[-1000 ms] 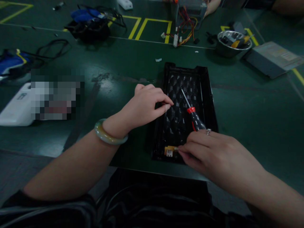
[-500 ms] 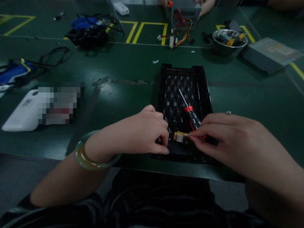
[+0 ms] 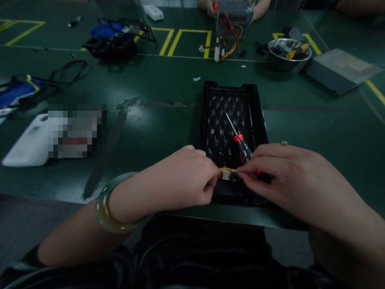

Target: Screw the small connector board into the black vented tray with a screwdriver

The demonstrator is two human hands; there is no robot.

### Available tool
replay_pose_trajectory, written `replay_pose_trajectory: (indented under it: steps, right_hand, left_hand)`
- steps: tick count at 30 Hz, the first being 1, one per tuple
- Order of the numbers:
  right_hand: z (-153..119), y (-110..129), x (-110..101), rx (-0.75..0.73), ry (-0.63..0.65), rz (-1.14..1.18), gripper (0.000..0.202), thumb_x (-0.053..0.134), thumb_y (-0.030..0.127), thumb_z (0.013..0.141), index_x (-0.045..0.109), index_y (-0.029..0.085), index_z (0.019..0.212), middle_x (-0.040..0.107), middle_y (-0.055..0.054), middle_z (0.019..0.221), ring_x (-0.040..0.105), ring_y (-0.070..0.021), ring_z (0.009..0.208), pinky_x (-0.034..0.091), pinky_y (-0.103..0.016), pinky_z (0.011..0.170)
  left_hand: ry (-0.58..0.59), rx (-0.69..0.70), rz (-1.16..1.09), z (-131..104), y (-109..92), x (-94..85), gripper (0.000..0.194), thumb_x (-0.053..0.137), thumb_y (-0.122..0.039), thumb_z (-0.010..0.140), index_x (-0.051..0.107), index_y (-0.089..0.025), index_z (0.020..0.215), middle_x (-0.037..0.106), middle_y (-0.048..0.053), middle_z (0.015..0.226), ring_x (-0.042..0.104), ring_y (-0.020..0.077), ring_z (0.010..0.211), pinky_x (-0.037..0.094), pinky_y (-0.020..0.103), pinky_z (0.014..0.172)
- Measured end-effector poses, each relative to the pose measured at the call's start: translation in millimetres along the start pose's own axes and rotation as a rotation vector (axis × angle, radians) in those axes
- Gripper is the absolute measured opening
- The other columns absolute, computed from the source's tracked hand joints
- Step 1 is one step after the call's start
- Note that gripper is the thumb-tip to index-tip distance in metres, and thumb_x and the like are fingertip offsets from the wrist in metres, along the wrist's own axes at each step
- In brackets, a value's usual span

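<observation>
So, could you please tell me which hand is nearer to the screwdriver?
Right. The right hand is nearer, partly covering the screwdriver from view; the left hand is farther off, to its left, by the small yellow board.

- A green table [image 3: 156, 128] is stretching across the view, and yellow tape [image 3: 191, 30] is marking out outlines on its far side.
- A metal bowl [image 3: 288, 62] is standing at the far right, holding an orange-yellow item [image 3: 291, 54] among darker ones.
- A flat grey metal box [image 3: 339, 74] is lying just right of it.
- A grey metal unit [image 3: 245, 18] is standing at the back, its coloured wires [image 3: 230, 30] trailing forward onto the tabletop.
- A black container [image 3: 111, 47] is holding something blue [image 3: 106, 29] and dark cables.
- Another blue item [image 3: 16, 93] is resting near the left edge.
- A white device [image 3: 25, 142] is lying below that, partly pixelated.
- A white scrap [image 3: 196, 79] is lying near the middle.
</observation>
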State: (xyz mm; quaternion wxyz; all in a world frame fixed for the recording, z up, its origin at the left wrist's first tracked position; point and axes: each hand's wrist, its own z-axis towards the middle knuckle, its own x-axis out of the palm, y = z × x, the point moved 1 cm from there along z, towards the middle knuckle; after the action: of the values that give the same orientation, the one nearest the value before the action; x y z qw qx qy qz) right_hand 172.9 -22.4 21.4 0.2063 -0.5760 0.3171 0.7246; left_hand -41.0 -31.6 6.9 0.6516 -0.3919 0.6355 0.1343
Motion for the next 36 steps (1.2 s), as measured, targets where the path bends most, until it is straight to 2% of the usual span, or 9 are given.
replay_pose_trajectory:
  steps: [8,12,17,22,36]
  right_hand:
    - [-1.1,-2.5,-2.3,0.022,-0.022,-0.013,0.009,0.064,0.025,0.087,0.073,0.023,0.085,0.067,-0.001,0.083,0.062,-0.0166,0.075,0.044,-0.031,0.067]
    - [-0.7,-2.7,-2.2,0.004,-0.015,-0.009,0.009,0.064,0.023,0.086,0.072,0.023,0.086,0.067,0.000,0.084,0.062,-0.0161,0.075,0.044,-0.031,0.068]
    - [-0.9,2.2,-0.9,0.010,0.008,0.026,0.009,0.064,0.023,0.086,0.072,0.023,0.082,0.065,0.001,0.082,0.061,-0.0156,0.075,0.044,-0.030,0.067]
    - [-2.8,15.9,9.0,-0.089,0.065,0.070,0.010,0.063,0.021,0.087,0.071,0.022,0.081,0.064,0.002,0.080,0.061,-0.0151,0.073,0.042,-0.030,0.066]
    - [-1.8,25.2,23.6,-0.117,0.125,0.033,0.012,0.062,0.022,0.088,0.067,0.022,0.077,0.062,0.003,0.078,0.060,-0.0170,0.069,0.042,-0.032,0.065]
  left_hand:
    - [-0.013,-0.028,-0.094,-1.8,0.6,5.1,0.008,0.060,-0.019,0.075,0.066,-0.022,0.070,0.067,-0.002,0.070,0.059,0.0180,0.073,0.037,0.037,0.076]
    - [-0.009,-0.065,-0.134,-3.7,0.8,1.1,0.012,0.059,-0.016,0.075,0.068,-0.023,0.078,0.070,-0.002,0.077,0.061,0.0186,0.080,0.039,0.036,0.080]
    - [-0.036,-0.117,-0.172,-3.6,20.8,-7.6,0.018,0.060,-0.019,0.076,0.070,-0.026,0.088,0.072,-0.004,0.084,0.063,0.0175,0.082,0.041,0.032,0.076]
    - [-0.070,-0.188,-0.187,0.7,39.9,-7.6,0.020,0.061,-0.022,0.076,0.073,-0.026,0.093,0.073,-0.003,0.087,0.064,0.0161,0.077,0.042,0.029,0.070]
    - [-0.082,-0.195,-0.167,0.9,37.8,-8.2,0.017,0.060,-0.023,0.078,0.072,-0.025,0.091,0.072,-0.003,0.087,0.062,0.0171,0.086,0.042,0.029,0.076]
